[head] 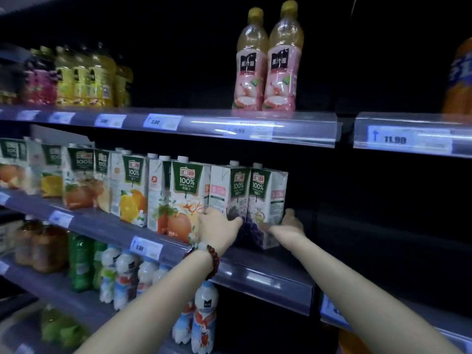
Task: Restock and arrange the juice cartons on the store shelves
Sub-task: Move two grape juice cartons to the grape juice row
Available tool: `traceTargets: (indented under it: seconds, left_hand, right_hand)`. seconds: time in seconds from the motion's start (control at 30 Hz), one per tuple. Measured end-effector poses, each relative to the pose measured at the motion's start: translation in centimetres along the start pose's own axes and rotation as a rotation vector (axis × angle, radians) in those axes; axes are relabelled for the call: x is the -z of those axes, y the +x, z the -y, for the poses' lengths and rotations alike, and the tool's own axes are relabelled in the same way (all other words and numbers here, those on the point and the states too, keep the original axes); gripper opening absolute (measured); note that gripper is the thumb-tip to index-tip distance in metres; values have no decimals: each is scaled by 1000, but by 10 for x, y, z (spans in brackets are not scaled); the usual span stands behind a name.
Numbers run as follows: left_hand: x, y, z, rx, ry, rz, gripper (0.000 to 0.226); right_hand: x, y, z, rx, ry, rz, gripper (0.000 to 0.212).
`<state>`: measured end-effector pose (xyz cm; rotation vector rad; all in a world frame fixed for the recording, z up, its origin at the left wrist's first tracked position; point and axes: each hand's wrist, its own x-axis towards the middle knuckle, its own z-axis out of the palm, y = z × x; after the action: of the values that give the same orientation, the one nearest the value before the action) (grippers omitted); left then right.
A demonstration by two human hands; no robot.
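Forearms, two, bare, reaching up from the lower edge; bead bracelet on the left wrist. Left hand: fingers spread narrow, pressed to the front and left side of the grape cartons. Right hand: cupped against the right side of the same pair, thumb hidden, so whether it grips or only pushes cannot be told. Grape cartons: two, upright, touching, at the right end of the row on the middle shelf, bases at the front lip, the right one turned slightly askew. Step in hand, by judgement: squaring the pair; best done by pushing both together from the sides, faces forward, flush beside the apple carton, bases kept flat so neither tips. Middle shelf, leftward: apple carton, then orange cartons and more juice cartons, blurred; to the right of the pair, dark and bare as far as shows. Top shelf: two pink bottles, yellow bottles to the left, price tag to the right. Bottom shelf: small white bottles, green bottles, amber jars, blurred
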<state>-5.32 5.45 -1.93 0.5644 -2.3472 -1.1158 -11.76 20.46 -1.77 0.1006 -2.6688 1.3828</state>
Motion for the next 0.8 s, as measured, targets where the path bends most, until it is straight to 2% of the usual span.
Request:
traceTargets:
  seconds: [0.1,0.23,0.53,0.63,0.8]
  left_hand:
    - [-3,1,2,2,-22,-60,78]
    - [-7,2,1,-10,4,-73,78]
    - [-14,1,-10,41,-3,-107,83]
    - [-23,1,-12,20,-30,-147,77]
    - [-44,5,-14,-39,-212,-125,80]
  right_hand:
    - [-18,7,2,-19,174,-64,68]
    - [-30,15,-4,36,213,-175,56]
    - [-2,16,-21,126,144,-103,57]
    - [9,13,-28,169,123,-85,58]
    - [4,9,-24,111,284,-63,62]
